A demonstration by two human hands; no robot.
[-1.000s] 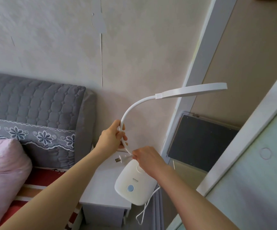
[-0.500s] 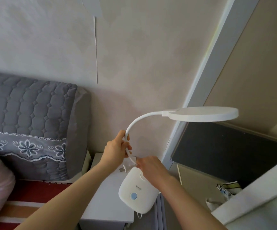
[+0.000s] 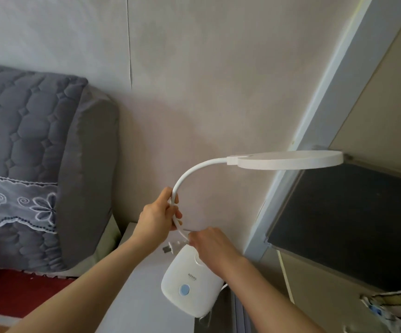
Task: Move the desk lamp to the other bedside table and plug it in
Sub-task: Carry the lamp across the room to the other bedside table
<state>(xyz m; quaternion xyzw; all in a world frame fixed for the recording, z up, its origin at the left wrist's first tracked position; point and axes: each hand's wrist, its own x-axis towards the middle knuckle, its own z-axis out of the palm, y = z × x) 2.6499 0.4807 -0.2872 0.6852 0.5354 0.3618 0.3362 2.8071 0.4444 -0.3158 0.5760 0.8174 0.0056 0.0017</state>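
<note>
A white desk lamp [image 3: 191, 286] with a blue button on its base hangs over the right edge of a white bedside table [image 3: 137, 294]. Its curved neck rises to a flat round head [image 3: 291, 160] on the right. My left hand [image 3: 157, 218] is wrapped around the lower neck. My right hand [image 3: 212, 243] grips the top of the base where the neck joins it, with the plug [image 3: 170, 247] sticking out to the left between both hands. A bit of white cord [image 3: 224, 286] shows at the base's right side.
A grey quilted headboard [image 3: 40, 150] with a lace band stands left of the table, with red bedding [image 3: 14, 292] below. A pale wall is behind. On the right are a grey-white door frame [image 3: 315, 131] and a dark panel [image 3: 353, 224]. A bag [image 3: 387, 308] lies at the lower right.
The lamp and both hands have come lower and nearer the bedside table, and the lamp head has turned flatter toward me. My view has shifted right; the pink pillow is gone from sight.
</note>
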